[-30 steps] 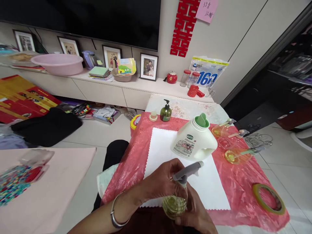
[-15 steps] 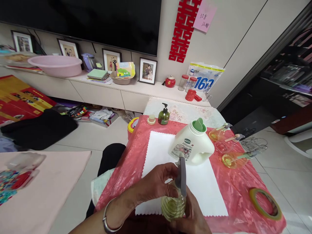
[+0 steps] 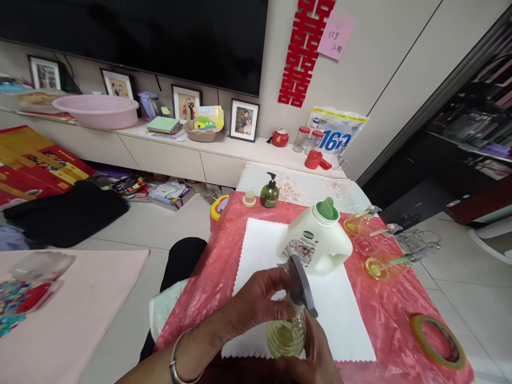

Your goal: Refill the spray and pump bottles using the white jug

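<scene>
Over the front of the white scalloped sheet, a clear ribbed spray bottle with yellowish liquid is held between both hands. My left hand, with a silver bangle at the wrist, closes its thumb and fingers around the neck, just under the grey spray head. My right hand wraps the lower right side and base; part of it is hidden behind the bottle. Just beyond stands a large cream detergent jug, its green spout uncovered.
A green pump bottle and a small pale cap stand at the back left of the red plastic cover. Several glass vessels, including one with yellow liquid, lie at the right. A tape roll is near the front right corner.
The grey spray head has turned, so its long lever now slants down to the right instead of hanging nearly straight. Both hands keep their hold on the bottle.
</scene>
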`<state>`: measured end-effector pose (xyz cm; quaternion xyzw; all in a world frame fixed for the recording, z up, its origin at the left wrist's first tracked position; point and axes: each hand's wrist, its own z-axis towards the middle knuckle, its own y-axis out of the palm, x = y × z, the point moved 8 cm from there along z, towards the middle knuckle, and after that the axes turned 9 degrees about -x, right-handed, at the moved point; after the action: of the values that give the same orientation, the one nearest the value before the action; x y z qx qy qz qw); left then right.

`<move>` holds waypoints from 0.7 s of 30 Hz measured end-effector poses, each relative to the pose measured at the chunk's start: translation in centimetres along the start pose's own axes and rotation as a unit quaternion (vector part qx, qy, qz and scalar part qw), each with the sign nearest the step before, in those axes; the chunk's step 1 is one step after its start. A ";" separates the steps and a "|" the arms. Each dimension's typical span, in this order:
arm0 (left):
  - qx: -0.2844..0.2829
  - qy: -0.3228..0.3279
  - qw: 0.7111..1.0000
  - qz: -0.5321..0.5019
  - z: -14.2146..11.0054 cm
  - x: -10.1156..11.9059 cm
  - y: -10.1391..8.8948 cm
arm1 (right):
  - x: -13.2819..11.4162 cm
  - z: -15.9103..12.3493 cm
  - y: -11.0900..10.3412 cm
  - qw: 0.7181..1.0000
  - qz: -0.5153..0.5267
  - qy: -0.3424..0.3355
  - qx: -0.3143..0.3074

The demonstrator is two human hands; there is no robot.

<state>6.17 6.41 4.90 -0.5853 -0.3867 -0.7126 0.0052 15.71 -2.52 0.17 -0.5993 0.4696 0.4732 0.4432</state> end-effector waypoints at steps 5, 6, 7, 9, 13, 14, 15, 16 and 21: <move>0.083 0.093 0.989 -0.083 0.2 1.7 -1.0 | 1.2 -0.3 -0.8 0.995 -0.084 0.024 0.051; 0.101 0.108 0.984 -0.103 0.2 2.2 -1.5 | 1.7 -0.7 -1.3 0.993 -0.100 0.030 0.064; 0.123 0.124 0.977 -0.124 0.1 2.7 -2.3 | 2.1 -1.1 -1.8 0.990 -0.115 0.036 0.072; 0.167 0.150 0.960 -0.167 -0.2 3.4 -4.1 | 2.7 -2.1 -3.0 0.985 -0.146 0.041 0.082; 0.235 0.162 0.938 -0.197 -0.4 2.3 -7.8 | 2.5 -4.1 -6.4 0.967 -0.219 0.031 0.125; 0.249 0.154 0.937 -0.189 -0.4 1.5 -8.5 | 2.3 -4.5 -7.4 0.960 -0.239 0.033 0.142; 0.258 0.141 0.940 -0.174 -0.3 0.4 -9.1 | 2.0 -4.9 -8.5 0.952 -0.258 0.037 0.162; 0.263 0.125 0.944 -0.155 -0.2 -0.8 -9.6 | 1.6 -5.1 -9.6 0.943 -0.275 0.044 0.183; 0.307 0.080 0.948 -0.020 -0.1 -6.3 -11.5 | -3.0 -5.2 -14.5 0.894 -0.340 0.051 0.287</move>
<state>2.78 11.61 -6.67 -0.4888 -0.5967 -0.6038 0.2010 30.38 -4.71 5.21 -0.5922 0.3748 0.1072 0.7052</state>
